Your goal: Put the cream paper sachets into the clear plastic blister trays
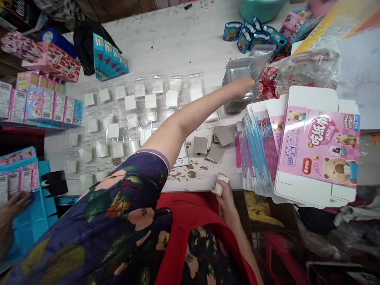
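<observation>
My right hand [227, 198] has its fingers clamped around a small white block [222, 185], held just off the table's front edge; the grip hides part of it. My left hand [245, 87] reaches across to the clear plastic trays [233, 73], nested in a stack; it is blurred and its fingers don't show, so I can't tell whether they are apart, together or closed on anything.

Between the hands, grey squares [224, 135] lie loosely overlapping on the table [175, 43]. My left forearm covers some of the clear bags [195, 79] and most of a white card [182, 155]. The bags lie in rows with white squares [151, 101]; for several I can't make out whether the square is inside or on top.

To the right, pink flat cartons [314, 146] lie fanned, and a crumpled clear wrapper [305, 69] lies beyond, next to something red. A teal basin [261, 10] is cut off at the top, its contents out of sight. At the left edge, another person's hand [16, 208], partly cropped, touches a blue box [31, 227] with pink packs [14, 184] inside.
</observation>
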### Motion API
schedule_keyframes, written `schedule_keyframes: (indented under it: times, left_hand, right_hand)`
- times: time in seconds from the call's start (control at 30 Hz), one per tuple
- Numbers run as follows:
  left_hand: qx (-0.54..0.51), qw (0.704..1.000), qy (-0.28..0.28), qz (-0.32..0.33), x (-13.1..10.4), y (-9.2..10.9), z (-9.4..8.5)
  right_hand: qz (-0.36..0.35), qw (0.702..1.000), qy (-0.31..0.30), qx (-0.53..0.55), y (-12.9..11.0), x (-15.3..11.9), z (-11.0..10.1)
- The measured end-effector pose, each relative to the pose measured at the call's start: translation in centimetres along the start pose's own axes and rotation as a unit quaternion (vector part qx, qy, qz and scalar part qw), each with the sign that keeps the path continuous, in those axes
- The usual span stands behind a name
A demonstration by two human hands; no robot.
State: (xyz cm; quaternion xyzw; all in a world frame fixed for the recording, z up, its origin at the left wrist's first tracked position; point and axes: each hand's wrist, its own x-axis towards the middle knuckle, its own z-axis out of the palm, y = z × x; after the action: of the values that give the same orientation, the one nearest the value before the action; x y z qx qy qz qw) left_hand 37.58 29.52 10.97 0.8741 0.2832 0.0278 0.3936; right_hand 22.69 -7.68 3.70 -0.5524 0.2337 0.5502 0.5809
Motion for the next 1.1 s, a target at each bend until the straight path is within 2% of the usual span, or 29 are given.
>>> schedule_keyframes:
  times: [0.07, 0.13, 0.17, 0.23, 0.27, 0.3, 0.33, 0.37, 0.4, 0.43, 0.47, 0.5, 0.53, 0.57, 0.6, 0.67, 0.73, 0.83, 1.0, 1.1]
  left_hand:
    - [0.094, 0.994, 0.013, 0.053, -0.5, 0.5, 1.1]
    - [0.114, 0.992, 0.021, 0.056, -1.0, 0.5, 1.2]
    - [0.085, 0.994, 0.053, 0.032, -1.5, 0.3, 0.7]
    - [-0.015, 0.983, 0.184, -0.015, -3.5, -0.4, -1.3]
    - [-0.078, 0.959, 0.269, -0.035, -5.3, -0.9, -2.6]
    - [-0.139, 0.928, 0.345, -0.023, -7.6, -1.5, -3.8]
    - [-0.203, 0.904, 0.377, 0.004, -10.6, -2.0, -4.9]
    - [-0.258, 0.89, 0.375, 0.019, -14.1, -2.5, -5.5]
    - [-0.299, 0.884, 0.359, -0.003, -18.1, -2.9, -5.5]
    - [-0.332, 0.884, 0.326, -0.054, -22.3, -3.4, -4.8]
    - [-0.371, 0.883, 0.266, -0.113, -26.5, -3.8, -3.5]
    - [-0.415, 0.873, 0.192, -0.171, -30.5, -4.3, -1.4]
    - [-0.463, 0.851, 0.119, -0.218, -34.2, -4.7, 1.1]
    - [-0.513, 0.817, 0.064, -0.255, -37.4, -5.1, 3.9]
    - [-0.56, 0.775, 0.032, -0.291, -39.9, -5.5, 6.8]
    - [-0.626, 0.699, 0.017, -0.344, -43.1, -6.1, 12.1]
    - [-0.655, 0.654, 0.019, -0.377, -44.0, -6.6, 15.9]
    - [-0.677, 0.619, 0.036, -0.396, -43.1, -7.4, 18.7]
    - [-0.71, 0.59, 0.055, -0.38, -41.4, -8.1, 19.9]
    - [-0.685, 0.612, 0.048, -0.393, -41.2, -8.0, 20.1]
  right_hand:
    - [0.003, 1.0, 0.003, -0.002, 0.2, 0.1, -0.3]
    - [0.007, 1.0, 0.01, -0.014, 0.3, 0.2, -0.7]
    - [0.008, 1.0, 0.015, -0.018, 0.4, 0.3, -0.8]
    - [0.007, 0.999, 0.023, -0.021, 0.4, 0.3, -1.1]
    - [0.001, 1.0, 0.025, -0.016, 0.4, 0.2, -1.3]
    - [-0.006, 1.0, 0.026, -0.006, 0.4, 0.1, -1.5]
    - [-0.015, 1.0, 0.025, 0.007, 0.3, 0.0, -1.7]
    - [-0.022, 0.999, 0.022, 0.021, 0.3, -0.2, -1.9]
    - [-0.029, 0.999, 0.017, 0.035, 0.2, -0.4, -2.2]
    - [-0.036, 0.998, 0.009, 0.048, 0.1, -0.7, -2.5]
    - [-0.043, 0.997, 0.0, 0.058, 0.1, -1.0, -2.9]
    - [-0.053, 0.996, -0.007, 0.066, 0.1, -1.4, -3.3]
    - [-0.063, 0.995, -0.009, 0.071, 0.0, -1.7, -3.8]
    - [-0.074, 0.994, -0.007, 0.074, 0.0, -2.1, -4.3]
    - [-0.083, 0.994, -0.001, 0.077, 0.0, -2.4, -4.9]
    - [-0.094, 0.992, 0.014, 0.085, 0.1, -3.0, -5.9]
    - [-0.099, 0.991, 0.026, 0.091, 0.4, -3.4, -6.7]
    - [-0.105, 0.991, 0.03, 0.081, 0.9, -3.6, -7.0]
    - [-0.1, 0.99, 0.011, 0.098, 1.9, -3.7, -5.8]
    - [-0.095, 0.99, -0.004, 0.103, 2.2, -3.9, -4.7]
